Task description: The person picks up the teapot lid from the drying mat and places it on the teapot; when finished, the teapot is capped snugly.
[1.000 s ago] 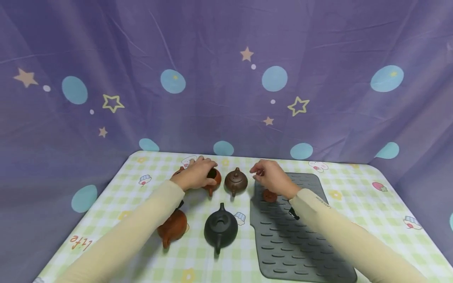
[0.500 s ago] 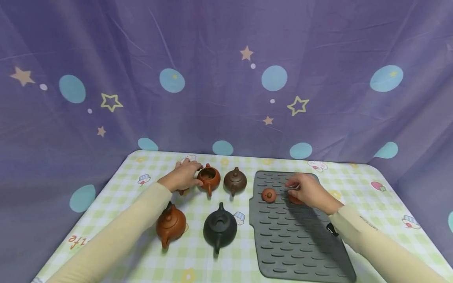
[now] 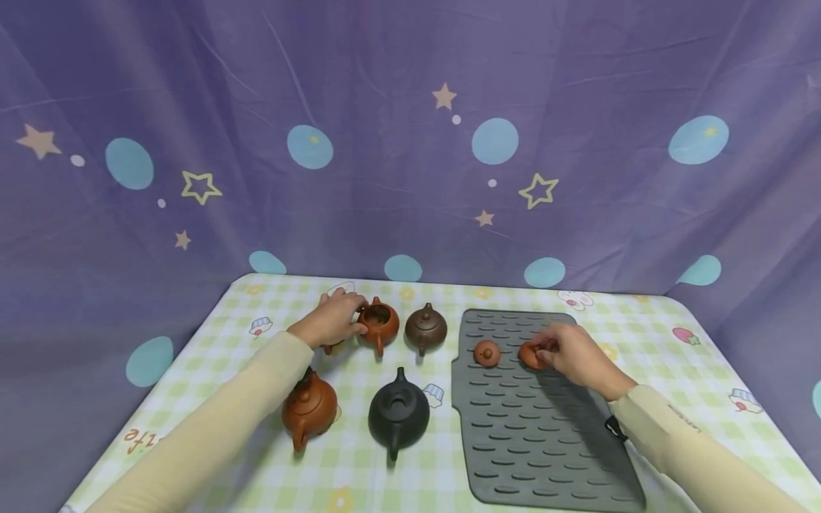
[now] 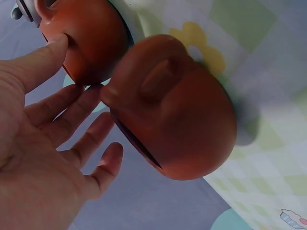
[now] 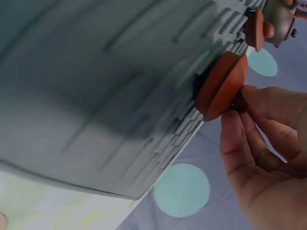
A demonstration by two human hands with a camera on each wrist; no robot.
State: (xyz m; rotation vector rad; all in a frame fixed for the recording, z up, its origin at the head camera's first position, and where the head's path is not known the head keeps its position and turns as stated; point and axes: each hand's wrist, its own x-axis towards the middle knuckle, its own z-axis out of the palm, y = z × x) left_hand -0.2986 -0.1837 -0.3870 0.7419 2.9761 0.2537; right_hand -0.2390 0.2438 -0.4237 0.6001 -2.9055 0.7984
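My left hand (image 3: pixel 330 320) has its thumb and fingertips at the left side of a lidless orange teapot (image 3: pixel 385 335); the fingers look relaxed. Beneath this hand, a second reddish teapot (image 4: pixel 192 129) is mostly hidden in the head view; the left wrist view shows its handle and a dark opening. With thumb and fingers, my right hand (image 3: pixel 580 356) pinches the knob of an orange teapot lid (image 3: pixel 532 355) at the grey ridged mat (image 3: pixel 539 442). Left of it, another reddish-brown lid (image 3: pixel 487 353) lies knob up on the mat.
A lidded brown teapot (image 3: pixel 426 329) stands right of the orange one. Closer to me are a black teapot (image 3: pixel 399 413) and a lidded orange teapot (image 3: pixel 311 410). A checked cloth (image 3: pixel 244 385) covers the table, with a purple curtain (image 3: pixel 385 142) behind.
My left hand has drawn back leftward from over the lidless teapot. The right hand has moved right and down to the mat with the orange lid, leaving the reddish-brown lid uncovered.
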